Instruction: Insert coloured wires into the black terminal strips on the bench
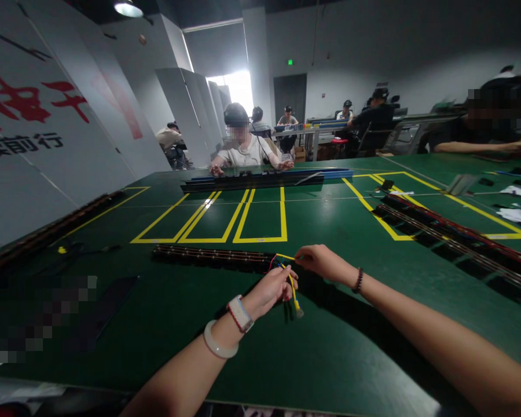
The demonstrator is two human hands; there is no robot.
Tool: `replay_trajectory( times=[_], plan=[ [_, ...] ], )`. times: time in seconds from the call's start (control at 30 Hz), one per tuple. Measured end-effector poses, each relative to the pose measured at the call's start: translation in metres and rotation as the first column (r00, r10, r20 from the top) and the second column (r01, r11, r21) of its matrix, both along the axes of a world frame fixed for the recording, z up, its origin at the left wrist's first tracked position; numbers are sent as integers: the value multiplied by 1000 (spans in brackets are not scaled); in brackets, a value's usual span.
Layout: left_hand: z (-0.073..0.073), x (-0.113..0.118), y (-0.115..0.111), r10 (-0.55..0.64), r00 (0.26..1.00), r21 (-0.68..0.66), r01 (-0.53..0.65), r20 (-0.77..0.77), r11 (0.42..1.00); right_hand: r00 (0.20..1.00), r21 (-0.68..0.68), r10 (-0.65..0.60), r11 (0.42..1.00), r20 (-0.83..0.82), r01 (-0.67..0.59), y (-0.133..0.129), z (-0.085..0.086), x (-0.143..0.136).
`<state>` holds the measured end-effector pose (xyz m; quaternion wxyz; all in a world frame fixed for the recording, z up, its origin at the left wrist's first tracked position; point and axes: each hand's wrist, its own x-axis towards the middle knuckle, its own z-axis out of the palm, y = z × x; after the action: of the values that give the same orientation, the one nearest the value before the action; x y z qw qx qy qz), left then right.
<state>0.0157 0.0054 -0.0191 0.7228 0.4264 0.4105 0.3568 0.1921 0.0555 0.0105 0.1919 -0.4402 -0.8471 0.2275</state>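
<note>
Beside the long, narrow black strip (pixel 217 256), left hand (pixel 269 291) and right hand (pixel 322 262) pinch thin yellow wire (pixel 285 256).

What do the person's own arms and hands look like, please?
The left hand is ungloved; on its wrist are a watch with a pale, woven-looking band with reddish edging and, further up the arm, a smooth, white, round bangle. The right hand is ungloved too, with a dark beaded bracelet at the wrist. No sleeves show.
</note>
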Motion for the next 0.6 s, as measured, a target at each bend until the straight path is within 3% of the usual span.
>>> replay_trajectory(
  times=[0.13, 0.3, 0.47, 0.6],
  plan=[
    [1, -2, 2, -48, 998, 1, 48, -32, 999, 984, 161, -179, 972, 18, 174, 22, -15, 7],
    [1, -1, 2, -9, 997, 20, 11, -83, 1000, 966, 323, -235, 927, 104, 190, 40, -32, 1],
    [3, -2, 3, -47, 998, -15, 47, -40, 999, 965, 507, -198, 858, 170, 86, 34, -34, 0],
    [1, -3, 5, -65, 998, -48, 65, -2, 997, 976, 608, 3, 781, 219, -139, 18, -29, 7]
  ],
)
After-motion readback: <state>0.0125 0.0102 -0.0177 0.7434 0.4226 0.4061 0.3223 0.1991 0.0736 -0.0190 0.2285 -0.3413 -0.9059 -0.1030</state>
